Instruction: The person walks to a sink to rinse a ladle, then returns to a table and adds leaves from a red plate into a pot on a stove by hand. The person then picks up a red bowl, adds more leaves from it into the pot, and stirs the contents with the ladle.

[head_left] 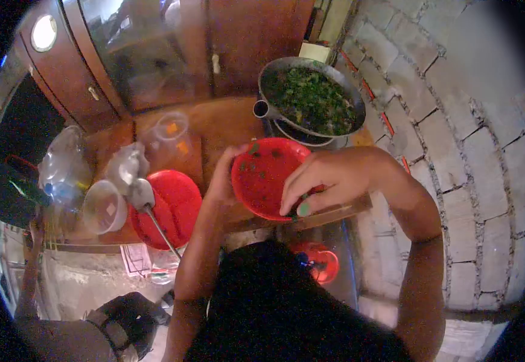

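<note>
My left hand [223,175] grips the left side of a red plastic bowl [259,184], its fingers mostly hidden behind the wall. A few bits of chopped green leaf [261,174] cling to the inside of the bowl. My right hand [329,181] reaches over the bowl's right rim, fingers curled together and pointing down into it. Green leaf shows at the thumb and fingertips. Just beyond the bowl, a large wok [359,99] full of chopped greens [314,96] sits on a stove, its hollow handle [261,108] pointing left.
On the wooden table [226,123] to the left stand another red basin [178,187] with a long-handled ladle [145,196] across it, a white tub [104,208], a clear container [172,128] and plastic bags [63,160]. A brick wall [443,120] closes the right side. Another person's arm [30,265] is at far left.
</note>
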A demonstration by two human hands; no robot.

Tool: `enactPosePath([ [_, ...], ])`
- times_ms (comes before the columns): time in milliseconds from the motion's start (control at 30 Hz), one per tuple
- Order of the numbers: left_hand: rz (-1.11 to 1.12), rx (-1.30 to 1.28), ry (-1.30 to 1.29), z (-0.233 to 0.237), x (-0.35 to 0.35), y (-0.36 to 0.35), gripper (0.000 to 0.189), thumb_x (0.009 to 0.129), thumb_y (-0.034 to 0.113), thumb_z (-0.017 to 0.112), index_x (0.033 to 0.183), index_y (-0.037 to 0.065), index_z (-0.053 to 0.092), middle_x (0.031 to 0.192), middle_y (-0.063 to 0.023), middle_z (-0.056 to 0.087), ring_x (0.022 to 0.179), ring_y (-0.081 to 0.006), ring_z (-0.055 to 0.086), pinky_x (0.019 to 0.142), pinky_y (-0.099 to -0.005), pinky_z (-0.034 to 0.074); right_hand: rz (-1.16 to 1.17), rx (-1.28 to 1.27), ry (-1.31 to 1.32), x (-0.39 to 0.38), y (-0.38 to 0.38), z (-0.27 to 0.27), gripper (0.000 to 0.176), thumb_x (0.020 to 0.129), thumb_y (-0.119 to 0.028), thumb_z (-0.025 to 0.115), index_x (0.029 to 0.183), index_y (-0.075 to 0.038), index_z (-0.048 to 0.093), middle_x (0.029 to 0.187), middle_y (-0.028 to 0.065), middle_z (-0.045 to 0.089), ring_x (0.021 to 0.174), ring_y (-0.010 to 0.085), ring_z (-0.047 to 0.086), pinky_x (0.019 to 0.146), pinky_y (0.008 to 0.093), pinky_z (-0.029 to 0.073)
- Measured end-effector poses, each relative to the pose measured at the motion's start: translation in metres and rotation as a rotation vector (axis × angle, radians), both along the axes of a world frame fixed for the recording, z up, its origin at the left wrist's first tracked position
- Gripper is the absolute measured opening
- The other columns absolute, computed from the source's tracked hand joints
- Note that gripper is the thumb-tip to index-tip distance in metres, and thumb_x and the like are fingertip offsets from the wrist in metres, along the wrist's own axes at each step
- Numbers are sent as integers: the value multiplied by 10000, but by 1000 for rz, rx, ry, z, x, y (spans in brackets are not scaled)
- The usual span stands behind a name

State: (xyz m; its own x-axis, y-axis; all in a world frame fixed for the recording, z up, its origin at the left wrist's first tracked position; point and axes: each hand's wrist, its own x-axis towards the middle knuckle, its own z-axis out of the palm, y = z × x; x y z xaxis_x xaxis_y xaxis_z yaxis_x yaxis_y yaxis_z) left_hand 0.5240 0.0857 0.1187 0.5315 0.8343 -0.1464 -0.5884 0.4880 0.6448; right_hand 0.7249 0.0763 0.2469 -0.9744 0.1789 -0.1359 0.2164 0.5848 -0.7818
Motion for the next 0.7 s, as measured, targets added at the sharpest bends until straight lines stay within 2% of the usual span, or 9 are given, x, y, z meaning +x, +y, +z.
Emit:
enactPosePath([
  [67,-65,-64,-90,-8,0,6,472,829,397,482,1150,62,569,1108,-106,619,1007,-273,589,918,-420,445,28,-30,20,0,0,2,255,811,-63,607,1055,15,604,1030,156,618,966,296,595,831,360,460],
  [200,13,-49,-9,-7,4,6,449,826,393,487,1133,78,576,1099,-96,623,1011,-261,587,905,-412,452,31,1,70,0,0,-2,232,792,-60,636,1013,9,618,999,143,629,940,278,610,810,356,469],
  [300,12,-15,-7,-6,5,6,428,823,391,493,1119,95,581,1093,-85,626,1017,-250,584,894,-407,456,-22,-95,123,3,1,-8,178,764,-42,658,933,9,638,931,123,646,889,252,626,778,346,479],
  [367,-39,-84,-107,-12,5,9,421,819,392,500,1108,99,585,1093,-80,628,997,-248,593,880,-409,463,-69,-138,213,5,2,-10,135,733,-21,675,862,8,649,860,109,652,837,233,632,749,336,483],
  [500,-52,-64,-95,-2,5,7,433,821,394,498,1118,91,585,1096,-84,629,983,-251,602,879,-409,466,-169,-159,173,11,-1,-6,123,707,-13,688,821,6,648,828,104,651,822,224,629,748,325,479],
  [567,-8,1,-84,0,5,7,447,826,394,490,1130,81,585,1102,-93,628,981,-255,607,892,-412,464,-316,-58,259,19,5,0,118,699,7,690,807,-1,642,840,97,648,821,204,624,747,312,477],
  [633,8,17,-57,-6,3,10,458,828,395,485,1139,74,582,1110,-98,625,990,-257,605,901,-413,461,-606,44,275,33,10,14,107,717,40,670,805,-9,634,856,74,641,822,168,614,743,287,474],
  [700,24,32,-31,-7,1,11,468,831,396,481,1148,66,579,1118,-103,622,999,-259,603,909,-415,458,-823,365,399,48,25,34,109,748,62,640,823,-16,629,862,47,628,814,132,596,732,258,473],
])
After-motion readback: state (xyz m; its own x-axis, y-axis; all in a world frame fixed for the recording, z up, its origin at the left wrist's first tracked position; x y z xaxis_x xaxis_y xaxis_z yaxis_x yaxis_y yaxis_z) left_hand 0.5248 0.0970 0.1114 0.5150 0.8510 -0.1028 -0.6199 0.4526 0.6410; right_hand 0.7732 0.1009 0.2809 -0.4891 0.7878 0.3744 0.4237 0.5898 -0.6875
